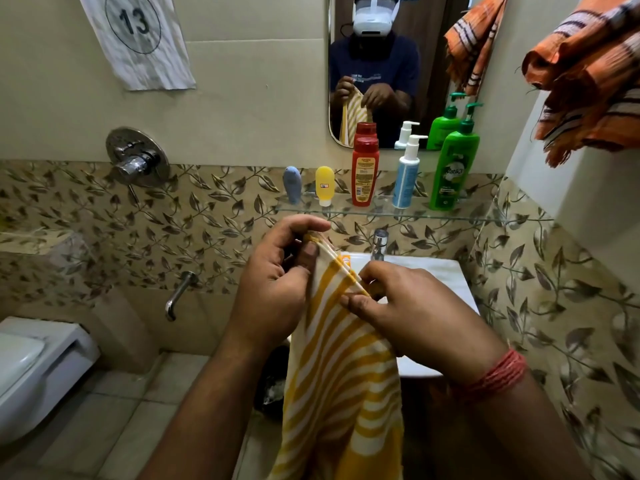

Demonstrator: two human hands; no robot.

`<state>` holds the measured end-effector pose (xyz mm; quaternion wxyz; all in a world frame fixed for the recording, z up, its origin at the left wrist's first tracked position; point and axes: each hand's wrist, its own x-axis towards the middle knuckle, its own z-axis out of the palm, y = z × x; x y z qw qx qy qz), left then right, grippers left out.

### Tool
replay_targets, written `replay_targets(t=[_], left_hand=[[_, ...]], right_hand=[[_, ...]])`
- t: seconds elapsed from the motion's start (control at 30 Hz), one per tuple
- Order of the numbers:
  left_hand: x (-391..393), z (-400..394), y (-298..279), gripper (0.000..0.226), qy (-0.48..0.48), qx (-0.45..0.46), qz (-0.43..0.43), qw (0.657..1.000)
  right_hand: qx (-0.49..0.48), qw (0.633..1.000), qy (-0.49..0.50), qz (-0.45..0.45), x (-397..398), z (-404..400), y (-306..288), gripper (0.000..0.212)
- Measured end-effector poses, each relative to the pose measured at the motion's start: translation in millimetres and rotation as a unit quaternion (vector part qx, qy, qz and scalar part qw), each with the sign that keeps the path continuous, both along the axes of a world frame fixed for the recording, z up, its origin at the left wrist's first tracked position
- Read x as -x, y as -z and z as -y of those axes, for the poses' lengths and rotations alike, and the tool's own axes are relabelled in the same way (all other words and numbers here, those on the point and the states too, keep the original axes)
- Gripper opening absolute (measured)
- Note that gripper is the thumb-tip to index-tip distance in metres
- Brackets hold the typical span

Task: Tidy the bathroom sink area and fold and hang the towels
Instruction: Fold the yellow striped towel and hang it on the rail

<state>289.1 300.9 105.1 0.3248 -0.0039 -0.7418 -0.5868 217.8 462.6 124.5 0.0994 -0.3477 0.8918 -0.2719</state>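
Observation:
A yellow and white striped towel (343,382) hangs down in front of the white sink (446,275). My left hand (277,278) pinches its upper corner between thumb and fingers. My right hand (412,306), a red thread around its wrist, grips the top edge a little lower and to the right. An orange striped towel (588,77) hangs bunched at the upper right. The sink's basin is mostly hidden behind my hands and the towel.
A glass shelf (381,211) above the sink tap (379,244) holds a blue tube (292,184), a yellow tube (325,184), a red bottle (364,171), a white pump bottle (406,174) and a green pump bottle (453,164). A mirror (391,64) hangs above. A toilet (34,368) stands at the left.

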Motion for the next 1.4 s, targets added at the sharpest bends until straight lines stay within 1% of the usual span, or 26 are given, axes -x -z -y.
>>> replay_targets(t=[0.03, 0.1, 0.17, 0.23, 0.33, 0.4, 0.43, 0.5, 0.57, 0.6, 0.7, 0.73, 0.8, 0.87, 0.93, 0.97, 1.03, 1.13, 1.23, 1.3, 1.4], left_hand=[[0, -1, 0, 0.034, 0.001, 0.003, -0.004, 1.000], [1, -3, -2, 0.035, 0.005, 0.004, -0.015, 1.000], [3, -6, -4, 0.035, 0.008, -0.003, -0.019, 1.000], [4, -7, -4, 0.034, 0.006, -0.007, -0.019, 1.000], [5, -7, -4, 0.031, 0.001, -0.015, -0.025, 1.000], [5, -6, -4, 0.031, -0.002, -0.017, -0.026, 1.000], [5, -6, -3, 0.031, -0.004, -0.016, -0.028, 0.999], [6, -5, -2, 0.032, -0.009, -0.024, -0.030, 0.999], [6, -5, -2, 0.036, -0.024, -0.038, -0.030, 0.999], [6, -6, -2, 0.038, -0.034, -0.041, -0.032, 0.998], [7, -8, -1, 0.039, -0.051, -0.048, -0.038, 0.997], [8, -8, -1, 0.039, -0.053, -0.049, -0.040, 0.997], [9, -8, -2, 0.039, -0.057, -0.049, -0.046, 0.996], [10, -9, -2, 0.040, -0.058, -0.051, -0.052, 0.996], [10, -10, -3, 0.041, -0.058, -0.049, -0.055, 0.996], [10, -10, -3, 0.040, -0.058, -0.048, -0.057, 0.995], [10, -10, -4, 0.040, -0.059, -0.051, -0.064, 0.995], [9, -9, -3, 0.039, -0.061, -0.061, -0.065, 0.994], [8, -4, -1, 0.037, -0.079, -0.068, -0.061, 0.993], [8, -1, 0, 0.036, -0.103, -0.068, -0.064, 0.990], [10, 3, -1, 0.039, -0.153, -0.087, -0.087, 0.981]], right_hand=[[0.031, 0.998, -0.004, 0.050, 3, 1, 2, 0.026], [0.097, 0.980, -0.015, 0.171, 8, 2, 10, 0.026], [0.143, 0.959, -0.028, 0.242, 13, 5, 18, 0.024], [0.211, 0.937, -0.027, 0.276, 17, 10, 30, 0.020], [0.311, 0.906, -0.007, 0.288, 24, 16, 45, 0.017], [0.369, 0.876, 0.004, 0.310, 27, 19, 52, 0.015], [0.389, 0.862, 0.007, 0.324, 28, 19, 54, 0.012], [0.403, 0.849, 0.006, 0.342, 29, 18, 57, 0.011], [0.385, 0.860, -0.003, 0.337, 30, 17, 58, 0.012], [0.364, 0.872, -0.009, 0.327, 30, 17, 59, 0.016], [0.282, 0.908, -0.029, 0.310, 33, 19, 65, 0.046], [0.251, 0.915, -0.040, 0.314, 34, 20, 69, 0.050], [0.212, 0.912, -0.065, 0.345, 36, 21, 78, 0.051], [0.199, 0.898, -0.081, 0.384, 36, 23, 85, 0.058], [0.184, 0.894, -0.088, 0.398, 36, 26, 91, 0.064], [0.179, 0.899, -0.087, 0.390, 36, 27, 92, 0.061], [0.175, 0.924, -0.061, 0.335, 38, 29, 92, 0.051], [0.200, 0.961, 0.023, 0.188, 45, 25, 87, 0.039], [0.210, 0.972, 0.069, 0.081, 52, 18, 83, 0.026], [0.219, 0.971, 0.078, 0.051, 58, 14, 88, 0.025], [0.202, 0.974, 0.070, 0.077, 64, 12, 95, 0.019]])
